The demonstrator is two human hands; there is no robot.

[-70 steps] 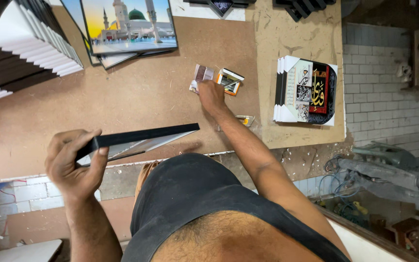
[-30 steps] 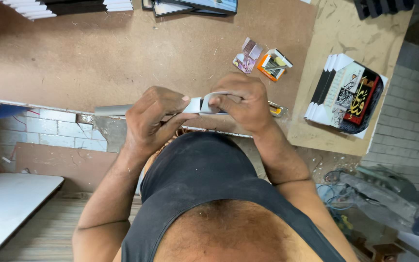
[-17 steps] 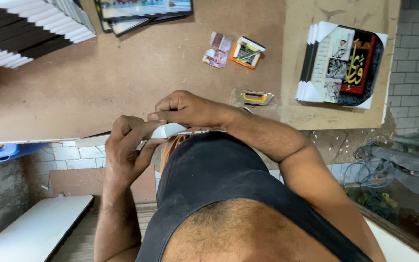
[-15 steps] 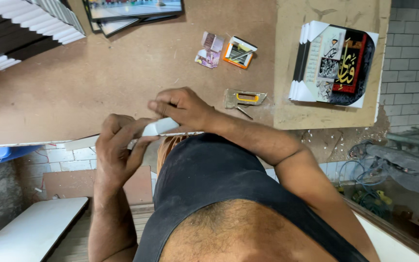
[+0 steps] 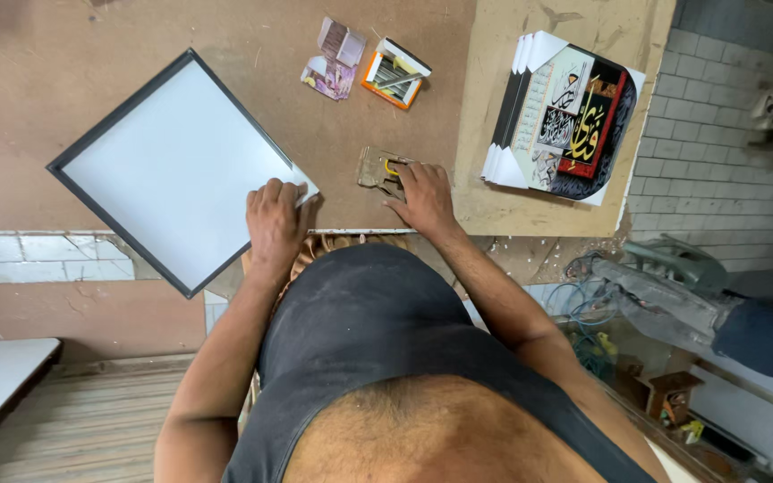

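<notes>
Nearest to the person, the flat rectangular picture frame with a thin black edge and a white back (image 5: 172,170) is now laid face down on the brown fibreboard worktable (image 5: 225,54). Half a second earlier it was held on edge between both hands at the table's near edge; it has since been turned flat. Its near-left corner hangs past the table edge, over the tiled wall below.

The left hand (image 5: 275,219) is pressed on the near-right corner of the frame, fingers spread flat, so the frame is kept down and nothing is gripped. The right hand (image 5: 422,192) has been taken off the frame and is placed on the metal hand stapler with a yellow insert (image 5: 385,170), just to the right. The fingers are curled over it, but it cannot be told whether it is already grasped.

From this change it is judged that the back is ready to be fastened.

Farther away lie a small orange-and-white box of staples (image 5: 394,73) and some folded paper notes (image 5: 333,58). To the far right, a stack of finished calligraphy pictures (image 5: 565,116) rests on a lighter board.
</notes>
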